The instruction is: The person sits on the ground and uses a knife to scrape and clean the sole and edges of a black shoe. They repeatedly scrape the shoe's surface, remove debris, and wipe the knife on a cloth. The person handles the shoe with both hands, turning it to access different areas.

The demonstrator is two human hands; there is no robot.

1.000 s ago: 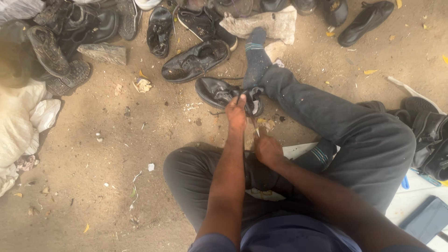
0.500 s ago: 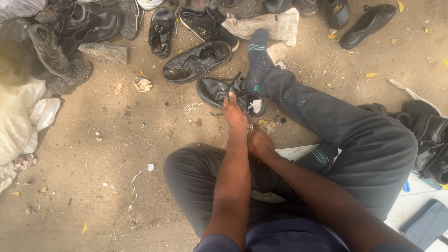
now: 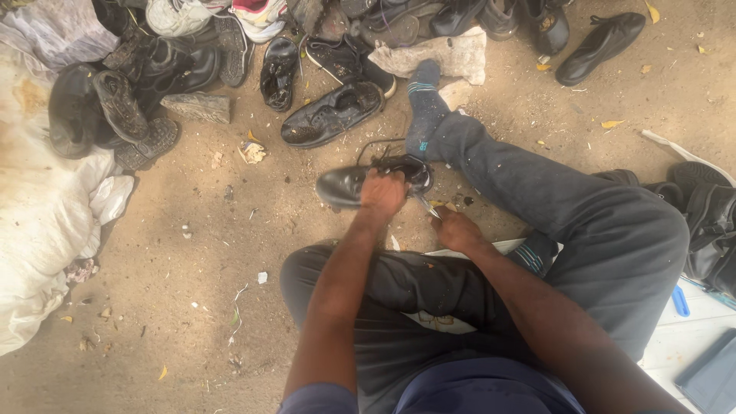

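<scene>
Sandy ground (image 3: 192, 253) littered with scraps serves as the work floor, seen from above a seated person. Left hand (image 3: 382, 193) is closed over the rear opening of a black lace-up shoe (image 3: 346, 184), pinning it to the ground; the toe points away to the left of that hand. Right hand (image 3: 456, 228), just beside and nearer the body, is pinched shut on a thin metal tool (image 3: 426, 205) whose tip meets the shoe's heel end. Beyond the left hand lies a second black shoe (image 3: 331, 115), then a heap of worn footwear (image 3: 153, 69); a sock-clad foot (image 3: 423, 103) extends past the shoe. Judged step: working at the heel seam. Any further stroke calls for a steady left-hand hold and a controlled tool tip.
</scene>
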